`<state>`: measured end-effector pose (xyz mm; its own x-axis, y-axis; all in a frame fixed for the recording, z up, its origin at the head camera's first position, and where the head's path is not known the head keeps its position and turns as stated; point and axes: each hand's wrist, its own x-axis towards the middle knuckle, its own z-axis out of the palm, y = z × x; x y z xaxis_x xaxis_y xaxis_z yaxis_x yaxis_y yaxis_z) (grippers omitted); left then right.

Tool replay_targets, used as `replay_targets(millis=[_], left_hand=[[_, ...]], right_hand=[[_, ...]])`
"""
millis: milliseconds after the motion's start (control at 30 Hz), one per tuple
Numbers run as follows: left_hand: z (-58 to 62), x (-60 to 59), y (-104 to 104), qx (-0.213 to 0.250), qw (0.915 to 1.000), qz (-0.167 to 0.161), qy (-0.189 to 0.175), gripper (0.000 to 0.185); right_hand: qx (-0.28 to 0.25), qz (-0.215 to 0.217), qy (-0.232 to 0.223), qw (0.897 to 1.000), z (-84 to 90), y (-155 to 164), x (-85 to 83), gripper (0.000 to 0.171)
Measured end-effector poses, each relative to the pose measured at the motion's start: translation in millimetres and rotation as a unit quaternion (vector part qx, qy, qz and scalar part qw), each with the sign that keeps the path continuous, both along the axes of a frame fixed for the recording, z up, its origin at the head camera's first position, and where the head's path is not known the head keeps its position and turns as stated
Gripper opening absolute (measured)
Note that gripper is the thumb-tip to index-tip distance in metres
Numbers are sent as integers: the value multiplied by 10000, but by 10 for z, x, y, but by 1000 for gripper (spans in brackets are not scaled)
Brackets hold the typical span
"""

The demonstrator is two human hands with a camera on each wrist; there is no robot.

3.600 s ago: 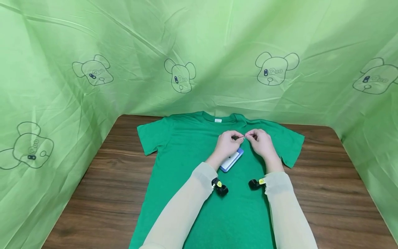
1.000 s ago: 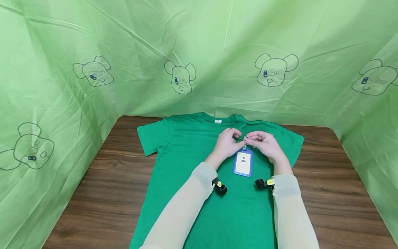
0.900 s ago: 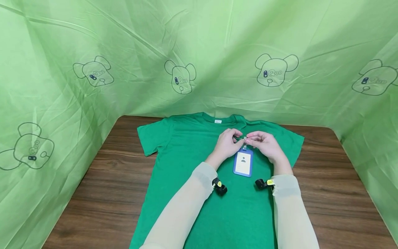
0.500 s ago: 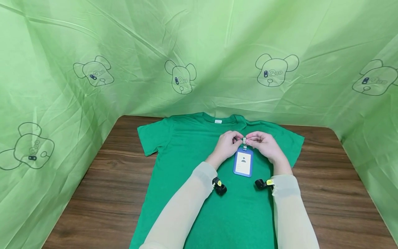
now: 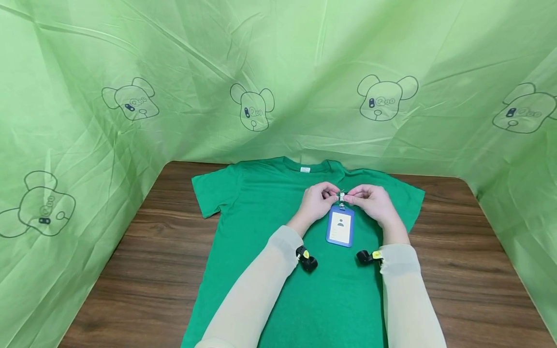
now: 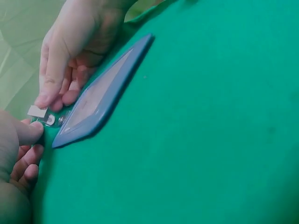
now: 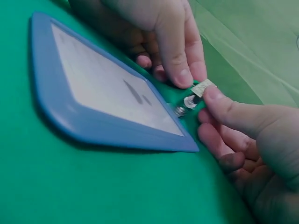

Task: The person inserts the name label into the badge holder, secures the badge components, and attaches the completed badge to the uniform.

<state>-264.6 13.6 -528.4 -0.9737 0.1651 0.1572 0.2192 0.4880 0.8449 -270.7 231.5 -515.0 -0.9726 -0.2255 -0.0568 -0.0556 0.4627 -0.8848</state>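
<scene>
A green T-shirt (image 5: pixel 270 232) lies flat on the wooden table (image 5: pixel 143 270), collar at the far side. On its chest, right of centre, rests a blue badge holder (image 5: pixel 340 226), long axis running near to far, clip end far. The left hand (image 5: pixel 317 202) and right hand (image 5: pixel 369 200) both pinch its metal clip (image 5: pixel 342 197). The fabric probably needs bunching into the clip before release.
</scene>
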Motion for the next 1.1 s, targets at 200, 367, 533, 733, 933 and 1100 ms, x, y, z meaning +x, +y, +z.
replay_targets(millis=[200,367,533,733,933,1100], left_hand=[[5,-13,-22,240,9997,-11,-101,10],[-6,-19,-35,310,9994,-20,-143,8],[-26,-24,-41,362,9992,-68,-135,8],[-36,-22,-55,421,9990,-111,-56,9],[-45,-15,-65,310,9992,-205,120,10],[-44,-6,-70,208,9991,-272,256,11]], right_hand=[[-130,164,-294,9993,32,28,17,34],[-216,131,-151,9996,17,-16,9,30],[27,48,175,9998,-21,-49,-10,22],[468,55,865,9951,-31,-78,-23,19],[810,-28,1181,9897,-33,-95,-16,17],[911,-49,1279,9876,-39,-102,-8,16]])
